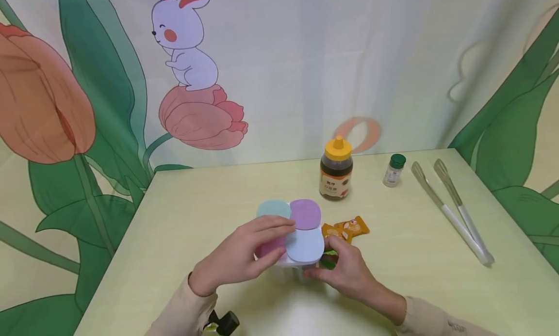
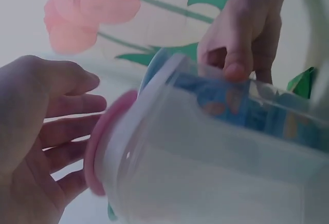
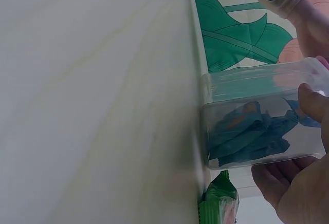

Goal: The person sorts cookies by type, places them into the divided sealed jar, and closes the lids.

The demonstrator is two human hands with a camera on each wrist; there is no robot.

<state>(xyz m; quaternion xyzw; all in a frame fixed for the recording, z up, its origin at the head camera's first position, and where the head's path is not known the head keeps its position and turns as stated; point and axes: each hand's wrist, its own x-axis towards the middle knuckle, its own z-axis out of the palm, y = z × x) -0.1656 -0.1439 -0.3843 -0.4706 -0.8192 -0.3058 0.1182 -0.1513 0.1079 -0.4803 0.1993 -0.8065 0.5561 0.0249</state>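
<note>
A clear plastic storage box point(image 3: 257, 85) stands on the table, its white lid carrying teal point(image 1: 272, 208), purple point(image 1: 305, 215), light blue point(image 1: 305, 245) and pink flaps point(image 2: 115, 142). Blue wrapped packets point(image 3: 247, 136) show through the wall of one compartment. My right hand point(image 1: 347, 268) grips the box's right side between thumb and fingers. Over the lid's left part lies my left hand point(image 1: 246, 253), its fingers extended and spread beside the pink flap, covering part of it. A green wrapped packet point(image 3: 221, 198) lies next to the box, partly behind my right hand in the head view.
Orange wrapped packets point(image 1: 353, 226) lie right of the box. Behind them stands a dark honey bottle point(image 1: 335, 176) with a yellow cap. A small green-capped jar point(image 1: 394, 170) and white-handled tongs point(image 1: 456, 224) are farther right. A printed curtain point(image 1: 279, 84) hangs along the table's back edge.
</note>
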